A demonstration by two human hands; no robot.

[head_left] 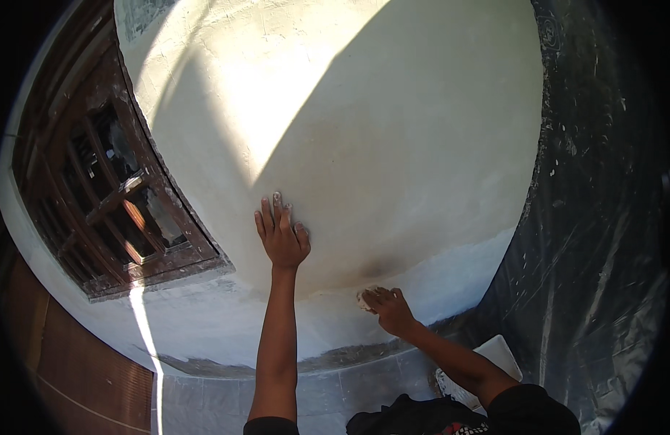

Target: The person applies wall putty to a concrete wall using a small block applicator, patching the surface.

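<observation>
My left hand lies flat against the pale plastered wall, arm stretched up and fingers spread, with whitish dust on the fingertips. Lower and to the right, my right hand is closed around a small pale pad, pressed to the wall or close against it. Whether the pad is a sponge or folded sandpaper I cannot tell. Just above the right hand the wall has a brownish smudge, partly a shadow. A whiter band runs along the wall's lower part, where the pad is.
A brown wooden window with glass panes is set in the wall at left. On the right hangs a dark, white-spattered sheet or panel. A whitish container stands by my right forearm, on grey floor tiles. Bright sunlight crosses the upper wall.
</observation>
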